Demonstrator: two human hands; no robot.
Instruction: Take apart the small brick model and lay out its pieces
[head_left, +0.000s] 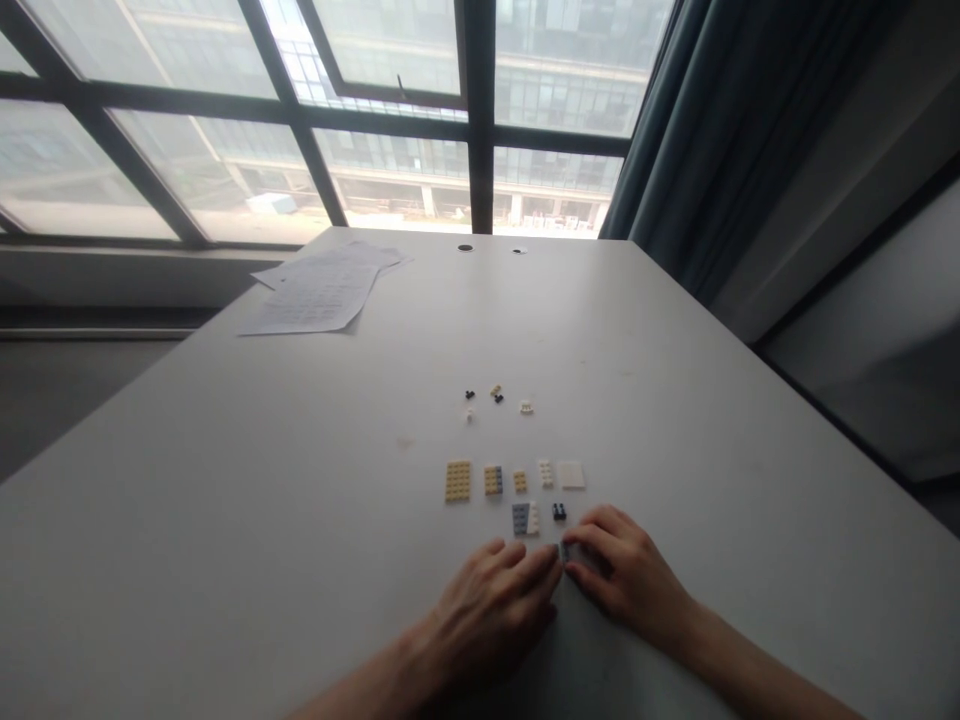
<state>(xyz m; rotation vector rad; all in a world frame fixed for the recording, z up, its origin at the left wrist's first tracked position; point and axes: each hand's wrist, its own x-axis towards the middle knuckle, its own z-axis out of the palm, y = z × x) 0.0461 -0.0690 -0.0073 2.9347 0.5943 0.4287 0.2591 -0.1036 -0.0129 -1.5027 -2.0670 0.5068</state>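
Observation:
My left hand and my right hand meet at the near part of the table, fingertips almost touching. Between thumb and finger my right hand pinches a small grey building brick. The fingers of my left hand are closed against its other side, and much of the piece is hidden by them. Just beyond lie a grey plate with a white plate beside it, and a small black brick. Farther off is a row with a tan plate, a tan-and-grey piece and a white tile.
A small tan plate and a white studded plate sit in the same row. Several tiny black, white and tan pieces lie farther back. Printed papers rest at the far left of the white table, before the windows.

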